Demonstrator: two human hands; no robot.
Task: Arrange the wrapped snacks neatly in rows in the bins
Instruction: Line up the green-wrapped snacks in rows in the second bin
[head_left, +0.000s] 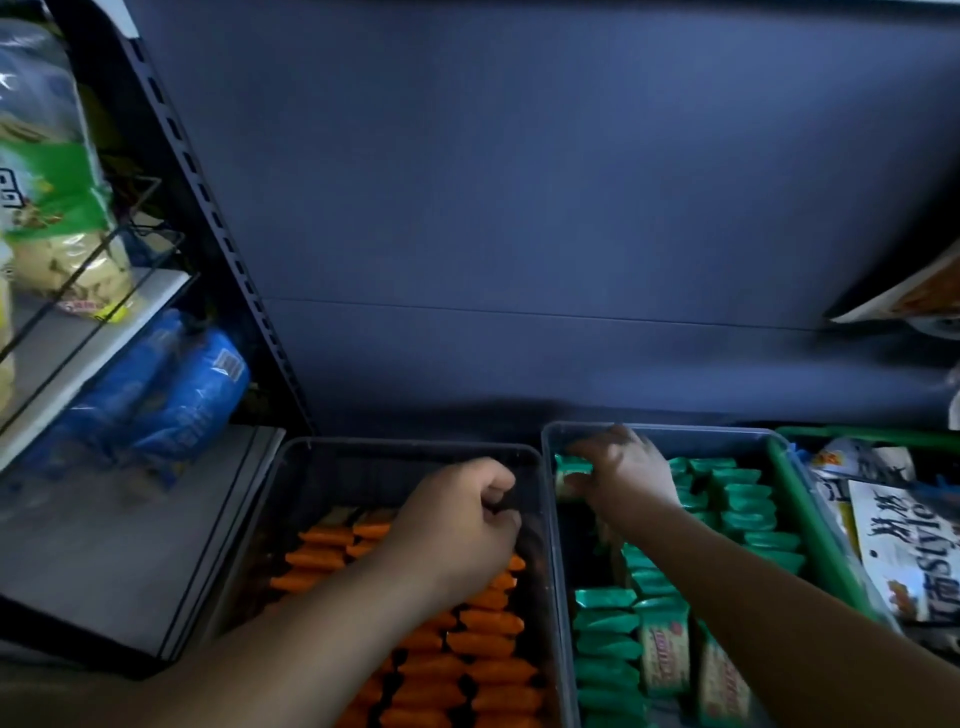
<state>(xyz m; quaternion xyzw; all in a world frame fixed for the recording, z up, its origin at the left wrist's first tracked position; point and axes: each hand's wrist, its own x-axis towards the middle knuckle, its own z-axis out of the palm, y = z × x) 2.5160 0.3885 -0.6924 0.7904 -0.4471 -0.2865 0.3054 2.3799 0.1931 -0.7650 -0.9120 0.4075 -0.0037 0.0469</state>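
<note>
The held green snack (571, 470) sits in the far left corner of the green-snack bin (691, 429), a clear plastic tub, where the right hand (626, 475) grips it with fingers (605, 441) curled over its top and the thumb under its near edge. The other green wrapped snacks (748, 501) stand on edge in rows along the right side and the near left part of this bin, and a few yellow-faced packs (665, 654) with red lettering lie flat among them near the front. Touching the left wall of the green-snack bin is the orange-snack bin (405, 441), also clear, with orange wrapped snacks (483, 649) in rows from its near end to about its middle. The left hand (462, 519) hangs over that far row, its fingers (501, 512) curled together; whether they pinch anything I cannot tell. Just right of the green-snack bin is a green basket (789, 499) holding white packets (904, 540) with dark printed characters. Well to the left of the green-snack bin, blue bags (171, 395) lie on a grey shelf (119, 545), with a green-and-clear bag (57, 208) on the tier above. Behind the green-snack bin rises a dark blue back panel (519, 208)
</note>
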